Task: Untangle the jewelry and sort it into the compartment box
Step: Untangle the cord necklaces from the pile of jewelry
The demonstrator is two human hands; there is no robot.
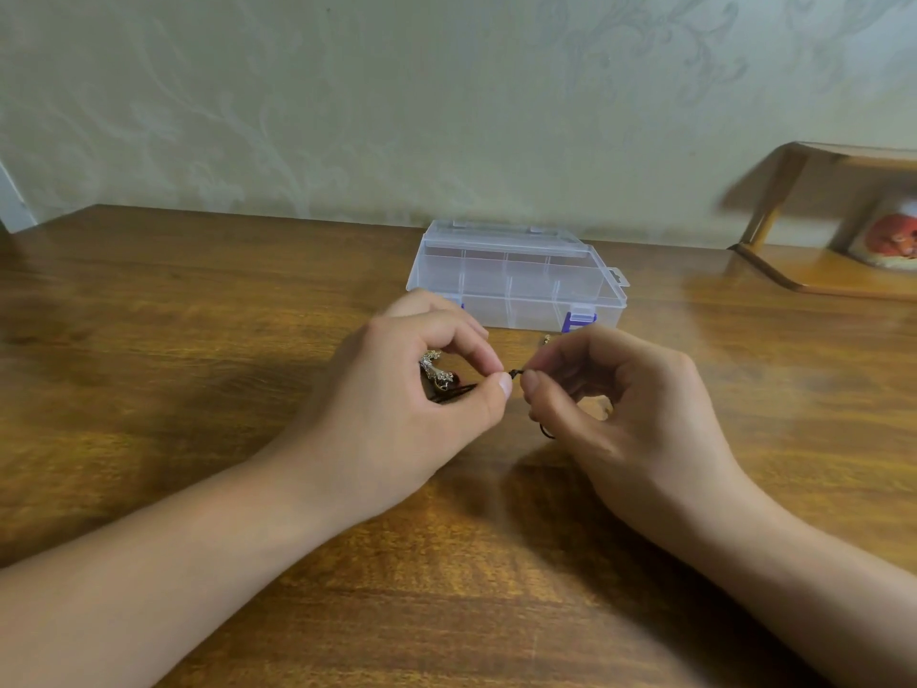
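1. The untangling is under way: the left hand (397, 389) and the right hand (620, 404) each pinch the dark cord (515, 373) between thumb and forefinger, over the wooden table (198, 340).
2. A sparkly silver piece (432, 365) sits inside the left hand's curl, seemingly tangled with the cord.
3. The clear compartment box (516, 280), just beyond the hands, looks closed (its compartments appear empty), so sorting remains.
4. A small gold piece (547, 339) lies by the box; a wooden shelf (818, 230) stands far right.
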